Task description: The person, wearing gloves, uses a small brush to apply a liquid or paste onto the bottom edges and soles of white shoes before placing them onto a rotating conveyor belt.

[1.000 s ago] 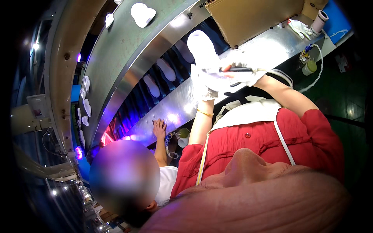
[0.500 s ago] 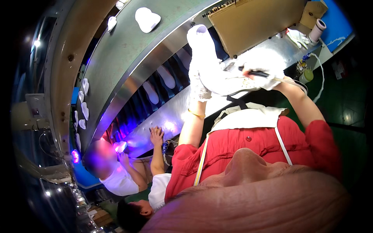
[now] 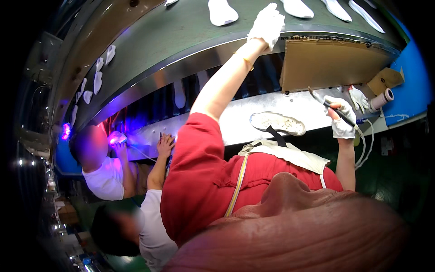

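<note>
My left hand (image 3: 266, 27), in a white glove, reaches over the far belt (image 3: 181, 38) with its fingers stretched out and nothing seen in them. Beside it lie white shoe-shaped pieces, one to the left (image 3: 222, 12) and one to the right (image 3: 298, 8). My right hand (image 3: 342, 113), gloved with some fingertips bare, grips a black-handled corded tool (image 3: 334, 110) whose flat metal tip points up and left. On the bright metal bench (image 3: 217, 119), between my arms, rests a pale shoe sole (image 3: 277, 123) with a speckled inside.
A cardboard sheet (image 3: 335, 65) stands along the belt's edge. At the right are a spare glove (image 3: 359, 99), a pink thread spool (image 3: 381, 99) and a white cable (image 3: 372, 143). Two people (image 3: 104, 179) (image 3: 156, 222) sit at the left. Soles hang below the belt (image 3: 180, 93).
My left hand has gone from the white shoe over the bench to the far belt. My right hand, still holding the tool, has moved right, away from the sole. The view has shifted.
</note>
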Action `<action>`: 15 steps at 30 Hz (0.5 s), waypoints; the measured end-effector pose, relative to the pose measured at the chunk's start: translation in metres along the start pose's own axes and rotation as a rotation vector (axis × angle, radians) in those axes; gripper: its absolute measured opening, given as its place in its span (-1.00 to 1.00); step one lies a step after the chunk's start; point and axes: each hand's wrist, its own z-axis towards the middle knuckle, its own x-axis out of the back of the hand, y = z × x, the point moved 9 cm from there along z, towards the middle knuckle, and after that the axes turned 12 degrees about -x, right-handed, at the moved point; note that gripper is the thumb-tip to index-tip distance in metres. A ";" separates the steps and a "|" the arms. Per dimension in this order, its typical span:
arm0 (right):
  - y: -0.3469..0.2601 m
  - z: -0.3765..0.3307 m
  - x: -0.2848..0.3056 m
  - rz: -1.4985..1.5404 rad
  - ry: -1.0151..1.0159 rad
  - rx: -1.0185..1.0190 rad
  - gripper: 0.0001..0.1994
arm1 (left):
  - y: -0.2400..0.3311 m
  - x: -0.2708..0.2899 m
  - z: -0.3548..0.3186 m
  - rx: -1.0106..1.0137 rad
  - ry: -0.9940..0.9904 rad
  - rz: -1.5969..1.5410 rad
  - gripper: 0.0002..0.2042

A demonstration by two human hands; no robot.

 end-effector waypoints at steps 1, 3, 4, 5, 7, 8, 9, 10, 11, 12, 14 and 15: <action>0.007 -0.001 -0.004 0.013 -0.028 -0.066 -0.86 | -0.018 0.008 -0.029 0.102 0.373 -0.203 -0.59; 0.008 -0.002 -0.013 0.000 -0.031 -0.101 -0.85 | -0.056 -0.012 -0.090 0.298 0.834 -0.458 -0.57; 0.008 0.000 -0.019 0.007 -0.041 -0.102 -0.85 | -0.073 -0.031 -0.109 0.383 0.925 -0.516 -0.56; 0.008 0.002 -0.026 0.027 -0.062 -0.111 -0.84 | -0.090 -0.062 -0.110 0.459 0.710 -0.430 -0.56; 0.014 0.005 -0.046 0.075 -0.105 -0.149 -0.83 | -0.103 -0.155 -0.121 0.599 0.633 -1.034 -0.74; 0.018 0.007 -0.054 0.034 -0.136 -0.151 -0.83 | -0.106 -0.151 -0.125 0.616 0.604 -0.918 -0.74; 0.021 0.009 -0.063 -0.007 -0.167 -0.153 -0.83 | -0.108 -0.148 -0.129 0.632 0.572 -0.801 -0.73; 0.022 0.011 -0.071 -0.057 -0.181 -0.152 -0.84 | -0.110 -0.145 -0.132 0.642 0.571 -0.802 -0.73; 0.029 0.013 -0.073 -0.141 -0.201 -0.166 -0.85 | -0.104 -0.115 -0.133 0.554 0.635 -0.605 -0.71; 0.032 0.015 -0.078 -0.127 -0.223 -0.179 -0.85 | -0.093 -0.091 -0.138 0.469 0.688 -0.401 -0.69; 0.033 0.019 -0.087 -0.126 -0.262 -0.177 -0.84 | -0.087 -0.084 -0.161 0.509 0.803 -0.521 -0.71; 0.035 0.020 -0.086 -0.139 -0.268 -0.167 -0.82 | -0.080 -0.067 -0.180 0.553 0.963 -0.592 -0.75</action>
